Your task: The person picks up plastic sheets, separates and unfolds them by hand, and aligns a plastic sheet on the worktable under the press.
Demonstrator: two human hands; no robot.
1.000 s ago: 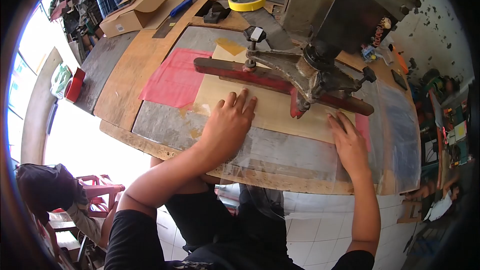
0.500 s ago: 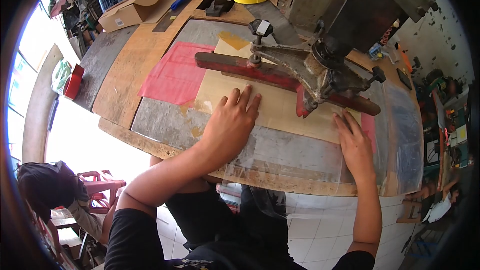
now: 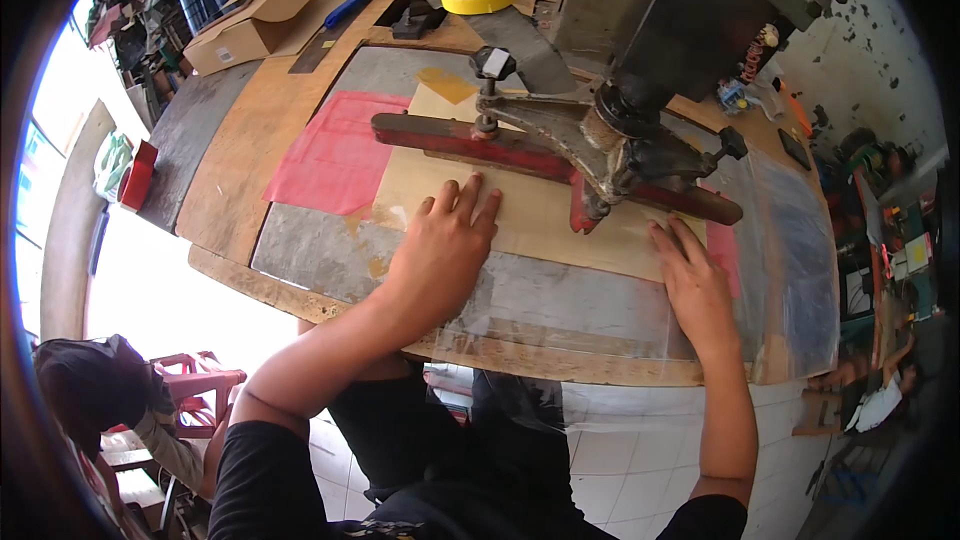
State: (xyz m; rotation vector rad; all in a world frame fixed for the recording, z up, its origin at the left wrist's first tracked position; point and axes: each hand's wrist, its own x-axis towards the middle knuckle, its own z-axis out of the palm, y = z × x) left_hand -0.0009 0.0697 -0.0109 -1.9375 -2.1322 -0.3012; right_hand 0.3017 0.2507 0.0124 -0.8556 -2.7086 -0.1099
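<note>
While the red bar (image 3: 480,146) spans the cream sheet (image 3: 550,225), both hands rest on the sheet on the bar's near side. The left hand (image 3: 440,252) is nearest the bar's left half, its fingers spread and extended; the right hand (image 3: 697,295) presses lightly near the bar's right end, its fingers straight. Neither hand grasps anything. The sheet lies on the metal plate (image 3: 315,252) on the table (image 3: 222,175), reaching out beyond the bar's far side, with the pink sheet (image 3: 325,155) by the bar's left end. With the cream sheet already beneath the bar, rough placement looks done; the flat, released fingers suggest steadying or fine alignment, where a small push could skew it.
</note>
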